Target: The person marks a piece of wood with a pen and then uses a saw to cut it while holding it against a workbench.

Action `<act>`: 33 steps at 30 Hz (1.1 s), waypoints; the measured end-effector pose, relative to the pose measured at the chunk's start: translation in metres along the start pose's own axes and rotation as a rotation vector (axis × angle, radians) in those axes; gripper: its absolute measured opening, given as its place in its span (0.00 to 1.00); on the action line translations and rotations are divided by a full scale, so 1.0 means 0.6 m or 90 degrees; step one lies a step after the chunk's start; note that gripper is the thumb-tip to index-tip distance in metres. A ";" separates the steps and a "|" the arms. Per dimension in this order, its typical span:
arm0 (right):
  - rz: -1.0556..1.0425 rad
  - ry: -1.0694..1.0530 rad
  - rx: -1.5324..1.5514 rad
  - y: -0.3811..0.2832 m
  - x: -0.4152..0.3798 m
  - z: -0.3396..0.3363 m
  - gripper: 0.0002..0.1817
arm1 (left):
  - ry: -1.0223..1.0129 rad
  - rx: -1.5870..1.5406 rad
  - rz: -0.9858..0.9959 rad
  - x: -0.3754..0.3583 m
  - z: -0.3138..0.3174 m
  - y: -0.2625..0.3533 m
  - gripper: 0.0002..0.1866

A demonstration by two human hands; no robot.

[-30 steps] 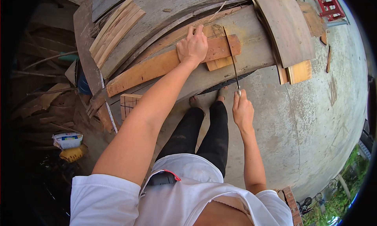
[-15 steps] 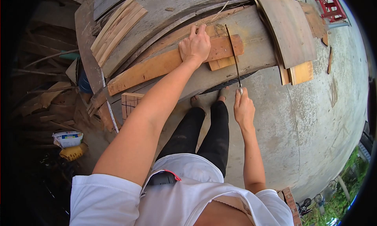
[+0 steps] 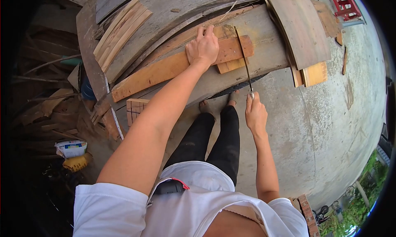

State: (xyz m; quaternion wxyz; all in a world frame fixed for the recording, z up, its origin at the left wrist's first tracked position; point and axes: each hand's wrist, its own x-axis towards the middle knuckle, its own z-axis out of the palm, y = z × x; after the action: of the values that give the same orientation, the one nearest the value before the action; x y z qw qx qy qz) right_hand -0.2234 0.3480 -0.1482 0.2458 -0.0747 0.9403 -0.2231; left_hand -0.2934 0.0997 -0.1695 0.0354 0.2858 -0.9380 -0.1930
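Left hand [image 3: 202, 47] presses flat, fingers spread, on plank [image 3: 165, 70] atop bench [image 3: 264, 55]. Right hand [image 3: 255, 113] clenched around saw [image 3: 244, 59] handle; blade crosses plank's end, piece not yet cut off.

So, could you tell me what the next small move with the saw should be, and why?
Probably another steady stroke: the saw blade lies across the reddish plank near its end, the left hand presses the plank down, and the right hand grips the handle.
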 end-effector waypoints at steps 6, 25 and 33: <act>-0.055 0.042 0.034 -0.069 0.108 -0.002 0.17 | 0.014 0.001 0.010 0.001 -0.002 0.002 0.18; -0.060 0.042 0.044 -0.023 0.044 0.013 0.16 | 0.001 0.001 -0.014 0.003 -0.003 0.007 0.19; -0.089 0.067 -0.010 -0.067 0.109 0.000 0.15 | 0.012 -0.010 0.001 0.004 0.001 0.001 0.18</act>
State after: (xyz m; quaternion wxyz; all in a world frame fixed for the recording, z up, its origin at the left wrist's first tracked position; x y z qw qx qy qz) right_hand -0.2785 0.2957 -0.1579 0.1793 -0.1299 0.9462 -0.2361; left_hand -0.2955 0.0991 -0.1702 0.0467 0.2864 -0.9364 -0.1973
